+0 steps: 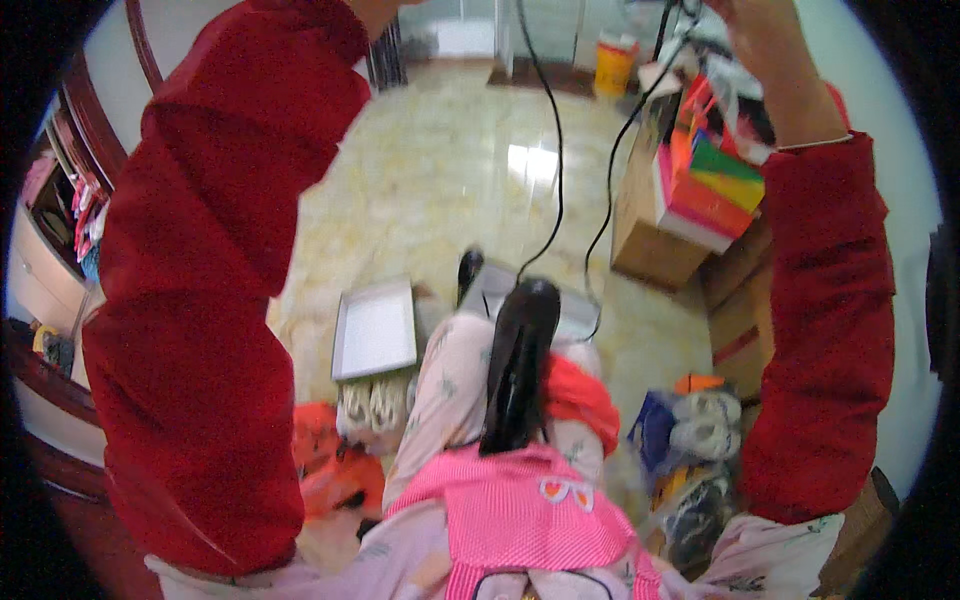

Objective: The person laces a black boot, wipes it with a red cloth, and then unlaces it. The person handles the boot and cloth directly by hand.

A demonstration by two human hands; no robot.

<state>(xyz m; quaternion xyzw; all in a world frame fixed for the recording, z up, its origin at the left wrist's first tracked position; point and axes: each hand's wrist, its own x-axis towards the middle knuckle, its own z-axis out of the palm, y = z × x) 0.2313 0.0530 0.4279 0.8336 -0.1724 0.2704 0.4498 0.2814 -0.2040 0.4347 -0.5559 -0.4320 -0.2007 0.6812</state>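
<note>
Both arms, in dark red sleeves, reach up past the top of the view. Of my left hand only a strip of skin near the wrist shows; the hand is out of view. My right wrist (765, 82) runs to the top edge, where the fingers are cut off. A thin black cable (559, 150) hangs in a long loop and rises out of view; its other side passes near my right wrist. On my lap lies a glossy black shoe (525, 352), touched by neither visible arm. Pink ribbed fabric (540, 517) with a patch covers my lap behind it.
An open shallow box lid (376, 330) lies on the tiled floor, beside bagged pale shoes (373, 409) and an orange bag (337, 472). A grey box (577, 311) stands beyond my knees. Cardboard boxes (660, 255) and bagged shoes (705, 424) line the right side.
</note>
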